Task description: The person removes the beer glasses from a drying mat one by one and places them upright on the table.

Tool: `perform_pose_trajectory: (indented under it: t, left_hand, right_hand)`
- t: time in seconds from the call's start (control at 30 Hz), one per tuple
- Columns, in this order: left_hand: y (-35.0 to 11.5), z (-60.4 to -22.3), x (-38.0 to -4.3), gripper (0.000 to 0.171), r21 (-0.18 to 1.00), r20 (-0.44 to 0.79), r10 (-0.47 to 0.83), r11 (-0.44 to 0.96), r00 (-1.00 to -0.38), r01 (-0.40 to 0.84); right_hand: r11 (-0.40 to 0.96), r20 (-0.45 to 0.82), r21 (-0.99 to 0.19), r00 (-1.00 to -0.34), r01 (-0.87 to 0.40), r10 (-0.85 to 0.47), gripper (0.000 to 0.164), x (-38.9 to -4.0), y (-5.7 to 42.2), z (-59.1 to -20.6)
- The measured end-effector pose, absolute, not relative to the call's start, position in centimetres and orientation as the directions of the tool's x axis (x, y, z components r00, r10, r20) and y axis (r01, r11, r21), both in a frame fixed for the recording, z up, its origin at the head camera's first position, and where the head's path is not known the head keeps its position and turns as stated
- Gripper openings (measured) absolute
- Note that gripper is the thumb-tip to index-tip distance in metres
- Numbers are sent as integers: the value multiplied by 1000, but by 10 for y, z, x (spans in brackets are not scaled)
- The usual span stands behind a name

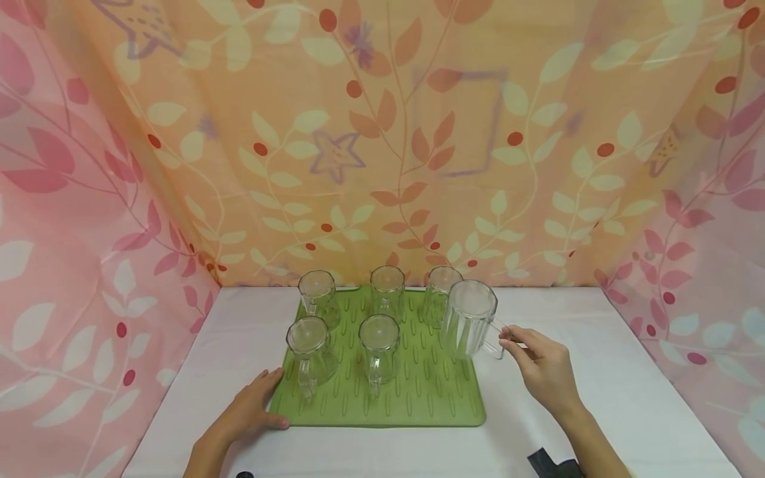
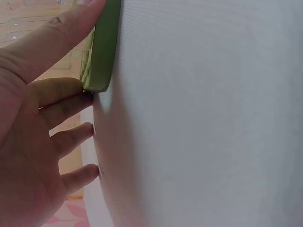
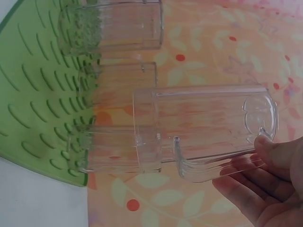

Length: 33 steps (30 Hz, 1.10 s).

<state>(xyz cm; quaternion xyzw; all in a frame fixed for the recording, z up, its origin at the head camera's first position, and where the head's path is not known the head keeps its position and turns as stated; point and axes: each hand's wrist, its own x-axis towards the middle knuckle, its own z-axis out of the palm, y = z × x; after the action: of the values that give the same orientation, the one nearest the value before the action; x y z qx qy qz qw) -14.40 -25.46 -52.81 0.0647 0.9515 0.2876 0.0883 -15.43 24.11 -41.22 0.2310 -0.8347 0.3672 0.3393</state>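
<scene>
My right hand (image 1: 546, 368) pinches the handle of a clear glass mug (image 1: 469, 318) between thumb and fingers. In the right wrist view this mug (image 3: 208, 123) hangs clear of the ribbed green drying mat (image 1: 424, 405), over its right side. My left hand (image 1: 251, 405) rests at the mat's front left corner. Its thumb lies along the front edge and its fingers touch the left side, as the left wrist view shows close up. Several other glass mugs stand on the mat, among them a front left mug (image 1: 311, 352) and a front middle mug (image 1: 380, 348).
Along the back of the mat stand a left mug (image 1: 319, 299), a middle mug (image 1: 387, 292) and a right mug (image 1: 439, 299), partly behind the held one. A white cloth (image 1: 627, 398) covers the table. Patterned curtains (image 1: 394, 133) enclose it. A black object (image 1: 556, 465) lies at the front right.
</scene>
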Motion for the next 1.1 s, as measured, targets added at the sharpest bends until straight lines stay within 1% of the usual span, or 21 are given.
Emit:
perform_pose_trajectory:
  t: [0.27, 0.5, 0.9, 1.0, 1.1]
  left_hand:
    - [-256, -526, -144, 108, 562, -135, 183, 823, -974, 77]
    - [-255, -526, -144, 109, 555, -144, 179, 829, -973, 70]
    - [-255, -528, -145, 110, 560, -141, 175, 826, -975, 67]
    - [-255, -528, -145, 110, 560, -139, 171, 826, -975, 65]
    - [-255, -528, -144, 111, 567, -147, 167, 822, -975, 55]
  right_hand:
    - [640, 772, -388, -613, -663, -167, 29, -160, 238, -400]
    - [659, 769, -376, -616, -652, -171, 27, -167, 238, -398]
    - [642, 768, -374, -612, -669, -190, 27, -174, 237, -393]
    - [637, 775, -358, -597, -683, -205, 27, -176, 236, -391]
    - [645, 791, -316, -569, -696, -226, 28, -179, 236, -390]
